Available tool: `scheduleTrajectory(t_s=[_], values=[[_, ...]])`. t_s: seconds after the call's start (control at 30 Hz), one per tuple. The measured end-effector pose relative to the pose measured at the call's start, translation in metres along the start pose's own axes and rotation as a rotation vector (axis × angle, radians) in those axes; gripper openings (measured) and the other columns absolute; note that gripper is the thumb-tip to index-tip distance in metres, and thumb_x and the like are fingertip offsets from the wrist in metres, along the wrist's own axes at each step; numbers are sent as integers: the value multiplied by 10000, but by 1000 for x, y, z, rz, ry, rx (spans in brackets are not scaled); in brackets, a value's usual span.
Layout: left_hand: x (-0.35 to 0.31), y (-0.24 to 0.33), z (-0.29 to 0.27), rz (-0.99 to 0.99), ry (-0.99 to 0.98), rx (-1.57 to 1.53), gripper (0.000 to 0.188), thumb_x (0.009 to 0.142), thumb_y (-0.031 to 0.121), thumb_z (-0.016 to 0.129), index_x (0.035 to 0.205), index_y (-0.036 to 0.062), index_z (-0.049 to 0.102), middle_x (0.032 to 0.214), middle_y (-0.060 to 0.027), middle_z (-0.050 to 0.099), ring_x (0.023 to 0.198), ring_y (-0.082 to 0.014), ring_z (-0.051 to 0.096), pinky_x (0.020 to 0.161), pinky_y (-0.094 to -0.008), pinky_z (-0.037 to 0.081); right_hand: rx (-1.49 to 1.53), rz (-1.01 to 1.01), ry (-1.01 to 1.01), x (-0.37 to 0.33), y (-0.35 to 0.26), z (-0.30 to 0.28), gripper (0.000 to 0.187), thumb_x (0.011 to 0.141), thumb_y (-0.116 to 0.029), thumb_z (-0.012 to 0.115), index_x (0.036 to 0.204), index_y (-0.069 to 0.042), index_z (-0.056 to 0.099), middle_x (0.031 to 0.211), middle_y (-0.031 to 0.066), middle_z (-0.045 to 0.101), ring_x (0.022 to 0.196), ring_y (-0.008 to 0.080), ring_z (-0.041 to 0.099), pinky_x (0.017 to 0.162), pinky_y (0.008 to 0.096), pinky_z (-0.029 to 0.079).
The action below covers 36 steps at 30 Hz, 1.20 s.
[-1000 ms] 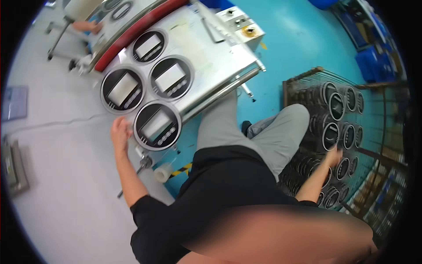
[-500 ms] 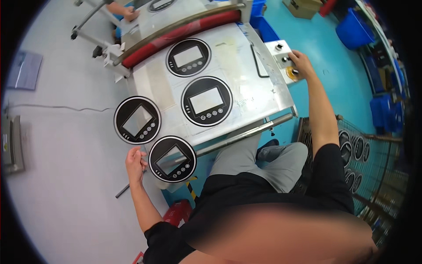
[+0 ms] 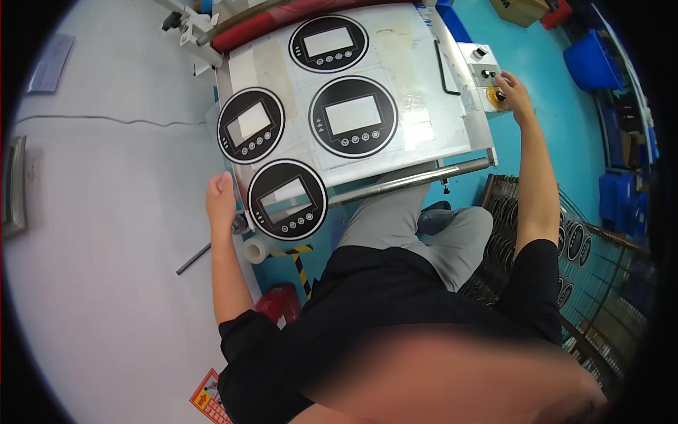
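My right hand reaches to the white control box at the machine's right side. Its fingertips are closed at a small black switch knob, just above the yellow-ringed knob. My left hand is beside the table's left edge with its fingers curled in; whatever they may hold is hidden. Several round black panels with white rims and rectangular windows lie on the metal table: a far one, a middle one, a left one, and a near one overhanging the front corner.
A red roller spans the table's far end. A black hex key lies on the right of the table. A metal bar runs along the front edge. At right stands a wire rack holding round panels. A white roll sits below.
The view has shifted, so the table sits higher in the picture. My left hand has curled its fingers tighter beside the table edge. My right hand stays at the control box.
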<state>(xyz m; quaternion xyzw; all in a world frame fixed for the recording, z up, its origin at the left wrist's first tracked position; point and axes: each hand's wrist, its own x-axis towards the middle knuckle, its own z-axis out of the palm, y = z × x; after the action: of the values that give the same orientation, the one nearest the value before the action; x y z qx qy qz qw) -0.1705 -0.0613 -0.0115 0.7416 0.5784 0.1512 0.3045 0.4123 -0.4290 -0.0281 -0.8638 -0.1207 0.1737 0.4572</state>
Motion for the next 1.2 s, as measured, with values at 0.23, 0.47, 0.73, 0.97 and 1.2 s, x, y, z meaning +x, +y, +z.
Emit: scheduleTrajectory(t_s=[0.23, 0.47, 0.73, 0.97, 1.2], values=[[-52, 128, 48, 1000, -132, 181, 361, 717, 208, 700, 1019, 36, 598, 1019, -116, 609, 975, -298, 543, 855, -410, 394, -15, 37, -28, -8, -4, 5, 636, 831, -400, 633, 1304, -14, 455, 1212, 150, 532, 1100, 220, 521, 875, 306, 436], [23, 167, 101, 1014, 42, 283, 415, 766, 224, 650, 1127, 37, 569, 1226, -137, 537, 1137, -304, 477, 955, -447, 343, 1, 33, -32, -8, -13, 14, 631, 844, -399, 618, 1308, -9, 444, 1197, 156, 543, 1111, 212, 518, 904, 301, 418], [51, 169, 113, 972, -54, 559, 459, 838, 262, 588, 1236, 48, 509, 1337, -100, 462, 1254, -334, 381, 1023, -496, 261, 34, 21, 8, -8, -6, 9, 595, 845, -363, 635, 1295, -17, 456, 1158, 147, 568, 1034, 185, 558, 871, 278, 434], [61, 167, 114, 944, -34, 577, 482, 852, 290, 571, 1268, 61, 489, 1358, -73, 447, 1275, -329, 358, 1040, -520, 232, 35, 52, -13, -7, -9, 11, 588, 874, -353, 594, 1316, -4, 428, 1185, 139, 549, 1062, 182, 542, 899, 273, 419], [65, 168, 107, 914, -145, 563, 543, 850, 318, 571, 1316, 72, 441, 1415, -68, 385, 1315, -326, 306, 1064, -524, 193, 43, 54, 20, -4, -10, 11, 511, 883, -363, 581, 1262, -31, 492, 1123, 115, 586, 1026, 171, 551, 863, 269, 437]])
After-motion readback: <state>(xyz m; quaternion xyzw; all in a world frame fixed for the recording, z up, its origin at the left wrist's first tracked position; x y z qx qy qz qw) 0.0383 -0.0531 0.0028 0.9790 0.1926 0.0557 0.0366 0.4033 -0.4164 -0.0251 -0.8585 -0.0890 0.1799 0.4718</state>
